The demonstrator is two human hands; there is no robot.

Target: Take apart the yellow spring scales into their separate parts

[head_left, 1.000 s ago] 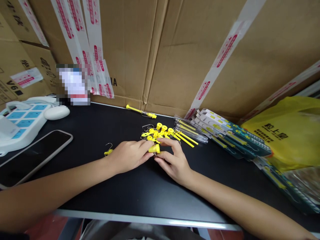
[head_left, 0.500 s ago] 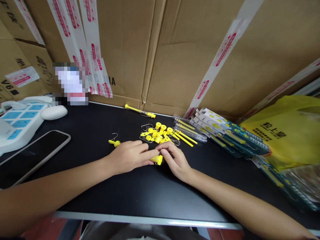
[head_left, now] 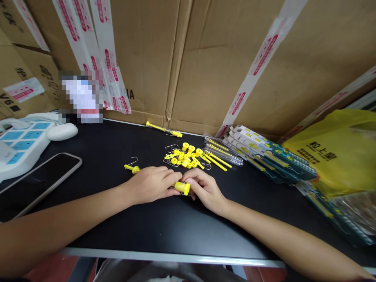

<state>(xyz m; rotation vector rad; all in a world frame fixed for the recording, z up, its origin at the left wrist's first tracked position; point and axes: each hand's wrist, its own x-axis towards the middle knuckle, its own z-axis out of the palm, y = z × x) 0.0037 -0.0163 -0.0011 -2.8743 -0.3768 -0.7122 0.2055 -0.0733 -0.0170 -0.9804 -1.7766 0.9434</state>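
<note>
A yellow tube-shaped spring scale (head_left: pixel 182 188) lies across my fingers, its wide cap end pointing right. My left hand (head_left: pixel 154 182) is closed around its middle and hides most of the tube. Past the knuckles on the left, a thin yellow end with a wire hook (head_left: pixel 133 161) sticks out, seemingly of the same scale. My right hand (head_left: pixel 204 190) is closed at the cap, thumb and fingers pinching a small metal wire there. Just beyond the hands is a pile of yellow plastic parts (head_left: pixel 185 159) with wire hooks and springs.
Another spring scale (head_left: pixel 163 129) lies at the back by the cardboard (head_left: pixel 147 58). Clear tubes (head_left: pixel 226 154), yellow rods (head_left: pixel 216 161), packaged boxes (head_left: pixel 264 156) and a yellow bag (head_left: pixel 331 152) are to the right. A phone (head_left: pixel 41 184) and a power strip (head_left: pixel 28 137) lie left.
My left fingers have drawn back slightly left, showing more of the yellow cap end. The hooked end has shifted a little left. My right hand stays at the cap.
</note>
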